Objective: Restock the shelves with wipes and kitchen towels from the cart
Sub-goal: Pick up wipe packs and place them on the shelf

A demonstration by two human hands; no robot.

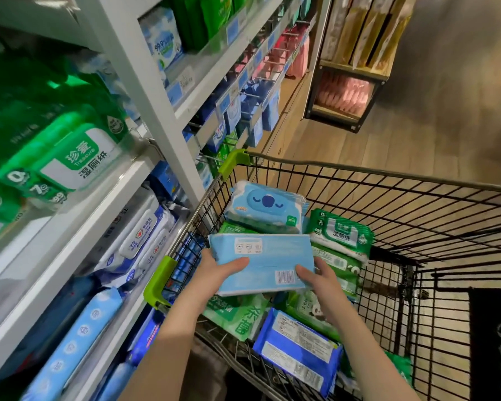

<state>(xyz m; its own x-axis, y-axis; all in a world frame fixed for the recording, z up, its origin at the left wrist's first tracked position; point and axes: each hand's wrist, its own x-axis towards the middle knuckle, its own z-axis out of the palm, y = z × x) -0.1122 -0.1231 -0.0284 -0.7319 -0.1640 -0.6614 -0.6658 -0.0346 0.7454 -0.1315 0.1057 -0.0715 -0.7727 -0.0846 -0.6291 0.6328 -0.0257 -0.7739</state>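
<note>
Both my hands hold a light blue wipes pack (262, 260) flat over the wire cart (417, 215), its barcode side up. My left hand (217, 272) grips its left end, thumb on top. My right hand (320, 280) grips the right end by the barcode. In the cart lie a blue koala-lid pack (265, 205), green packs (342, 234), a green-and-white pack (237, 315) and a dark blue pack (298, 350).
White shelves (78, 215) on my left carry green wipes packs (70, 157), white-and-blue packs (139, 238) and light blue packs (78, 340) lower down. A wooden rack (356, 70) stands at the far end of the aisle. A black mat (495, 342) lies right of the cart.
</note>
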